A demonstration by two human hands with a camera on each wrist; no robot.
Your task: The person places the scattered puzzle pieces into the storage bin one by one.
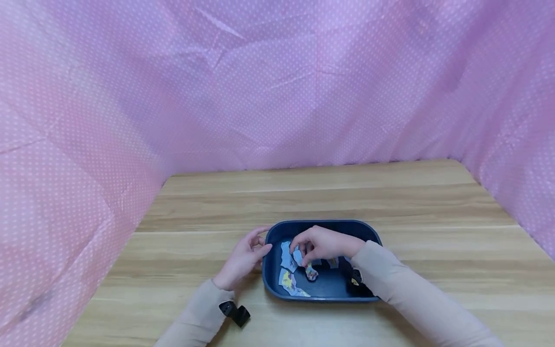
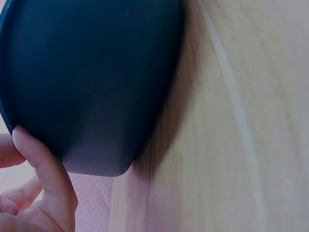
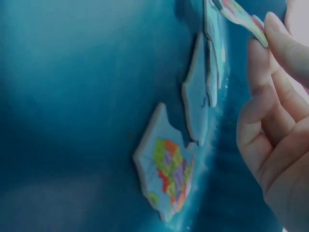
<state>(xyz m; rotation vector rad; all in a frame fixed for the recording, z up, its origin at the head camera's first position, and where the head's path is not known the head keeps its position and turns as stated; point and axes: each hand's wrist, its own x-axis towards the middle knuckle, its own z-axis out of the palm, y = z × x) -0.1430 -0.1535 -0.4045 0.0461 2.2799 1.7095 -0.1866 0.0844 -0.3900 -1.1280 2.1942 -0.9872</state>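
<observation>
My right hand [image 1: 323, 242] reaches into a dark blue tray [image 1: 321, 298] and pinches a thin map puzzle piece [image 3: 244, 18] between thumb and finger. That piece has coloured patches. Pale blue puzzle pieces [image 1: 287, 258] lie below the fingers, on the tray's left side. Nearer the front-left corner is a piece with yellow and purple patches [image 1: 290, 283]. In the right wrist view, another map piece [image 3: 166, 166] shows green, orange and purple areas. My left hand [image 1: 244, 258] rests at the tray's left end, its thumb [image 2: 41, 159] touching the rim, fingers spread.
The tray stands on a wood-grain table [image 1: 208, 207], near its front. Pink dotted cloth [image 1: 269, 96] hangs behind and along both sides. A black wrist device [image 1: 234, 312] sits on the left sleeve. The right forearm crosses the tray's right end, partly hiding contents there.
</observation>
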